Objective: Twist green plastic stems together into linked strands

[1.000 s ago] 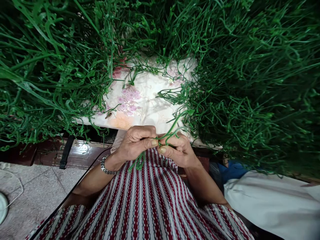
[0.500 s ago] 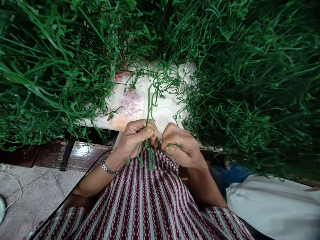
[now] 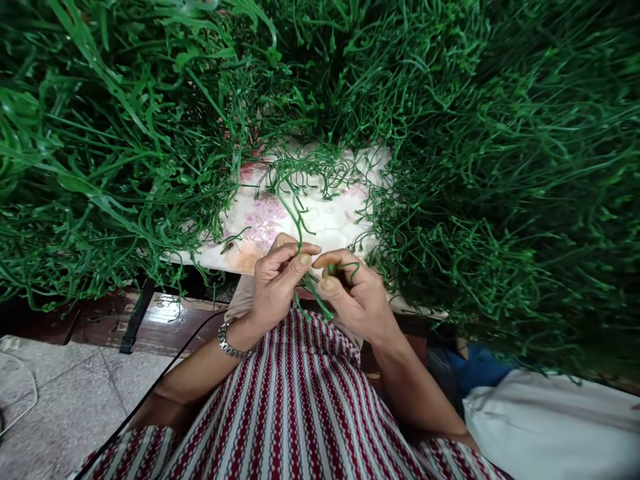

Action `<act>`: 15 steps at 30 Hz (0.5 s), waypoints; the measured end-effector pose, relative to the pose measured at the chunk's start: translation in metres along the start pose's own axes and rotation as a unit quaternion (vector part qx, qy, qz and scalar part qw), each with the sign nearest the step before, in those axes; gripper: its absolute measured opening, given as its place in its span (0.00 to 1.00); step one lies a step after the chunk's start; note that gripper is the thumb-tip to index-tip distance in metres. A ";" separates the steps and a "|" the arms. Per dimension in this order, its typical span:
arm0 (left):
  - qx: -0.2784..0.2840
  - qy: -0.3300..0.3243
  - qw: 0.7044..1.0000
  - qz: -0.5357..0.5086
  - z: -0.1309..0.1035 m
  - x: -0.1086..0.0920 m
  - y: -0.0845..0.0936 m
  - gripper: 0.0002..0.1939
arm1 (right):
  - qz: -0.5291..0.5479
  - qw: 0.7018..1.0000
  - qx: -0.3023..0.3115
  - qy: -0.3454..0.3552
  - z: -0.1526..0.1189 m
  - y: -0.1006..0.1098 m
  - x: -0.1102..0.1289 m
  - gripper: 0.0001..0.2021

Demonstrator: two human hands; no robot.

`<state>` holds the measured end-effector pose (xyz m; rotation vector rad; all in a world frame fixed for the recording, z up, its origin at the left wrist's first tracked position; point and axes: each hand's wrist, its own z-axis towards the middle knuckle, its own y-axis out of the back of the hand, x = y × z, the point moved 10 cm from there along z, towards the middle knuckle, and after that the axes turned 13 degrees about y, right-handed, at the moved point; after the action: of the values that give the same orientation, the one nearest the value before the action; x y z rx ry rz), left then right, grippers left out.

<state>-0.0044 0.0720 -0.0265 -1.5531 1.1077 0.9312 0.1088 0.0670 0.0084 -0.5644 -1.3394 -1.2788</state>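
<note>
My left hand (image 3: 275, 283), with a metal watch (image 3: 231, 340) on its wrist, pinches a branched green stem (image 3: 299, 230) between thumb and forefinger. The stem's upper part stands out above the fingers. Other green ends (image 3: 320, 303) hang below, between the two hands. Close beside it, my right hand (image 3: 365, 300) is curled, thumb and forefinger forming a loose ring. A thin green piece (image 3: 350, 268) shows within its bent fingers; part of it is hidden. Both hands are over the near edge of a white flowered cloth (image 3: 325, 223).
Heaps of green stems lie left (image 3: 125, 147), right (image 3: 475, 200) and at the back. Loose stems (image 3: 325, 163) lie on the cloth. A dark strap (image 3: 137, 317) and black cable (image 3: 185, 347) are at the left. White fabric (image 3: 545, 420) is at the lower right.
The stem in my left hand has tilted, its top now leaning left. My right thumb and forefinger have parted and come nearer the left fingertips. The whole view has shifted slightly.
</note>
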 end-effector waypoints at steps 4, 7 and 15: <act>0.039 0.021 0.998 -0.045 0.000 0.004 -0.005 0.08 | 0.075 0.997 0.023 -0.019 0.001 -0.014 -0.008 0.14; 0.095 0.057 0.989 -0.095 0.001 0.008 -0.012 0.07 | 0.156 0.986 0.037 -0.037 0.002 -0.022 -0.013 0.10; 0.079 0.128 0.983 -0.106 -0.001 0.020 -0.007 0.09 | -0.026 0.999 -0.012 0.043 -0.001 -0.002 0.006 0.04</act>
<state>0.0084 0.0681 -0.0427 -1.6524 1.1371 0.4991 0.1055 0.0636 0.0126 -0.4891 -1.2769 -1.3476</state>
